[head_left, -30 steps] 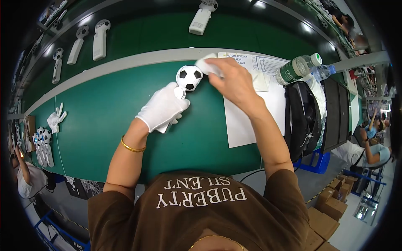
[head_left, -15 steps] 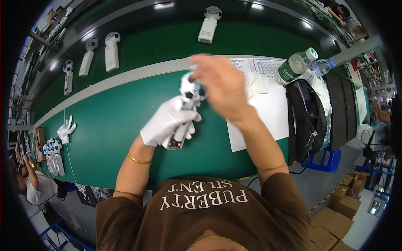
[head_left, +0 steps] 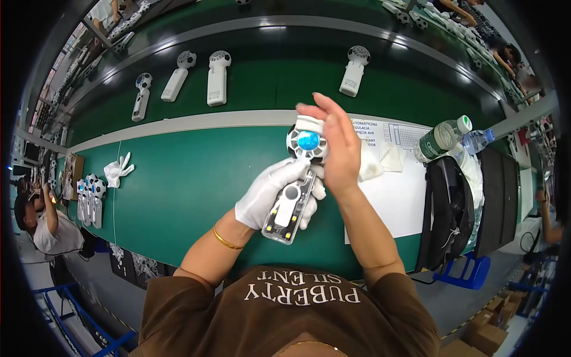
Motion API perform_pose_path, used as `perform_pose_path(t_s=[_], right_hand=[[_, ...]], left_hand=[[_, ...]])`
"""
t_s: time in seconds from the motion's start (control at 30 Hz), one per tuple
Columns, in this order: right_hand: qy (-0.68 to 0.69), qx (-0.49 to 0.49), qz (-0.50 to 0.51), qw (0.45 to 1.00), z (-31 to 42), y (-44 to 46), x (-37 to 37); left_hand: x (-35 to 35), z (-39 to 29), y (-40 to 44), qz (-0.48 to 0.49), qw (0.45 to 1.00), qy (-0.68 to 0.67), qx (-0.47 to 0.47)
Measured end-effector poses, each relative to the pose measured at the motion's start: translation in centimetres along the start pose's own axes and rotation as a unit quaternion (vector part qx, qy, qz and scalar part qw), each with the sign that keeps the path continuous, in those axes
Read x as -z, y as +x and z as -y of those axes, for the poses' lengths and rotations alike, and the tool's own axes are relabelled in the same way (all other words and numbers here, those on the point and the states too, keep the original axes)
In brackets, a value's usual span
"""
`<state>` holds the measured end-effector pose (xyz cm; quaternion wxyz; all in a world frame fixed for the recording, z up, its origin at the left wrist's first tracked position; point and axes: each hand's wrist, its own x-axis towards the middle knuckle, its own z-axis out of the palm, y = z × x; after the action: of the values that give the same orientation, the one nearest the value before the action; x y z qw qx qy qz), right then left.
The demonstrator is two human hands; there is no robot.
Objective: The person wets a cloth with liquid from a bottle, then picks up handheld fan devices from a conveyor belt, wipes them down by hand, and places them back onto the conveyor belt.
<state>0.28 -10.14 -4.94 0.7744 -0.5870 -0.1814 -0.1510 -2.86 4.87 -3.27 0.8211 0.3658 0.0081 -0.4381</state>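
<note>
My left hand (head_left: 275, 193), in a white glove, is closed around the handle of a handheld fan (head_left: 289, 205). The fan has a black-and-white football-patterned head with a blue centre, and a clear-covered body with a grey round button and small yellow parts. My bare right hand (head_left: 339, 146) curls along the right side and top of the head, two fingers stretched past it. A white band-like piece (head_left: 310, 123) lies between those fingers and the head; whether it is worn or held, I cannot tell.
Several similar fans (head_left: 217, 80) lie on the dark green surface behind. More fans (head_left: 91, 199) and a white glove (head_left: 119, 171) are at left. On the right are a printed sheet (head_left: 386, 205), cloths (head_left: 391, 156), bottles (head_left: 443, 140) and a black bag (head_left: 443, 208). A person sits far left.
The view has shifted, so the bench appears further right and lower. My right hand, blurred before, is now sharp and against the fan's head. The fan's blue centre and button side now face me.
</note>
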Motion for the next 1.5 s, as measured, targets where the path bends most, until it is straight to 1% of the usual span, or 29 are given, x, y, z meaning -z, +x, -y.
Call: perform_pose_path(t_s=[0.07, 0.1, 0.2, 0.23, 0.33, 0.37, 0.47, 0.57, 0.63, 0.67, 0.73, 0.77, 0.8, 0.83, 0.87, 0.9, 0.93, 0.97, 1.0, 1.07, 1.1, 1.17, 1.23, 1.27, 1.3, 1.33, 1.37, 1.47, 1.5], right_hand=[[-0.218, 0.120, -0.001, 0.969, -0.1, -0.4, -0.5], [-0.234, 0.126, -0.010, 0.964, -0.3, 0.0, -0.5], [-0.391, 0.203, 0.095, 0.893, 0.2, 1.0, 0.4], [-0.390, 0.206, 0.100, 0.892, 0.0, 1.3, 0.3], [-0.250, -0.043, 0.099, 0.962, 0.6, 2.3, 1.1], [-0.140, -0.106, 0.068, 0.982, -0.1, 2.9, 1.8], [0.000, -0.184, -0.010, 0.983, -1.7, 4.9, 4.6], [-0.241, -0.094, -0.129, 0.957, -3.3, 7.7, 10.0], [-0.344, -0.126, -0.179, 0.913, -5.1, 9.6, 15.6], [-0.396, -0.197, -0.220, 0.870, -2.3, 9.9, 15.3], [-0.544, -0.232, -0.219, 0.776, -4.3, 10.9, 19.7], [-0.585, -0.263, -0.203, 0.739, -3.8, 11.0, 20.1], [-0.625, -0.291, -0.183, 0.701, -3.5, 10.9, 19.9], [-0.661, -0.316, -0.156, 0.663, -3.6, 10.8, 19.4], [-0.683, -0.322, -0.116, 0.645, -4.0, 10.7, 19.5], [-0.676, -0.332, -0.101, 0.650, -4.3, 10.7, 19.5], [-0.688, -0.356, -0.114, 0.622, -4.2, 11.1, 18.6], [-0.701, -0.352, -0.087, 0.614, -4.2, 11.2, 18.9], [-0.709, -0.357, -0.081, 0.603, -4.2, 11.2, 19.0], [-0.703, -0.365, -0.094, 0.604, -4.4, 11.3, 19.7], [-0.684, -0.376, -0.095, 0.617, -4.4, 11.4, 20.2], [-0.646, -0.398, -0.096, 0.644, -4.8, 11.9, 22.1], [-0.355, -0.423, -0.159, 0.818, -4.3, 11.7, 22.8], [-0.191, -0.418, -0.183, 0.869, -3.8, 11.5, 22.3], [-0.032, -0.358, -0.211, 0.909, -3.6, 10.8, 21.5], [0.008, -0.345, -0.183, 0.921, -2.9, 10.4, 18.9], [0.051, -0.333, -0.155, 0.928, -2.4, 9.9, 17.5], [0.150, -0.277, -0.063, 0.947, -0.7, 7.4, 12.3], [0.167, -0.262, -0.042, 0.950, -0.6, 6.5, 10.9]], left_hand=[[-0.3, 0.4, 0.1, -0.030, 0.999, -0.012, -0.004], [-0.4, 0.5, 0.2, -0.043, 0.999, -0.015, -0.005], [0.3, 0.1, 0.9, -0.041, 0.999, 0.016, 0.031], [0.6, 0.2, 1.0, -0.028, 0.998, 0.035, 0.034], [0.6, -0.2, 1.5, -0.023, 0.996, 0.069, 0.042], [0.7, -0.5, 2.0, -0.027, 0.994, 0.094, 0.047], [0.9, -1.5, 3.6, -0.037, 0.975, 0.211, 0.051], [1.5, -3.4, 6.4, -0.083, 0.955, 0.284, -0.025], [2.4, -5.5, 9.0, -0.137, 0.932, 0.332, -0.049], [3.4, -6.6, 10.7, -0.164, 0.912, 0.371, -0.055], [4.5, -8.6, 14.3, -0.215, 0.805, 0.535, -0.138], [6.4, -9.0, 16.9, -0.233, 0.666, 0.664, -0.248], [7.9, -9.7, 18.9, -0.246, 0.494, 0.759, -0.345], [7.3, -10.6, 19.6, -0.237, 0.474, 0.780, -0.333], [6.2, -10.4, 19.4, -0.288, 0.466, 0.786, -0.287], [7.4, -10.9, 20.8, -0.296, 0.471, 0.805, -0.205], [7.2, -10.6, 20.6, -0.291, 0.467, 0.811, -0.200], [7.4, -9.4, 20.4, -0.342, 0.499, 0.755, -0.252], [7.7, -9.2, 20.4, -0.340, 0.481, 0.760, -0.275], [7.6, -9.4, 18.8, -0.355, 0.378, 0.781, -0.349], [7.2, -10.1, 17.3, -0.373, 0.365, 0.785, -0.335], [8.8, -11.2, 16.4, -0.430, 0.392, 0.754, -0.304], [10.3, -12.2, 15.7, -0.483, 0.432, 0.730, -0.217], [10.3, -12.6, 15.7, -0.476, 0.500, 0.700, -0.181], [10.3, -13.2, 15.7, -0.465, 0.566, 0.666, -0.143], [10.8, -14.0, 15.1, -0.450, 0.629, 0.625, -0.108], [11.3, -13.7, 15.6, -0.455, 0.633, 0.608, -0.151], [12.4, -14.3, 15.8, -0.417, 0.723, 0.530, -0.148], [12.5, -13.9, 15.6, -0.405, 0.767, 0.454, -0.203]])
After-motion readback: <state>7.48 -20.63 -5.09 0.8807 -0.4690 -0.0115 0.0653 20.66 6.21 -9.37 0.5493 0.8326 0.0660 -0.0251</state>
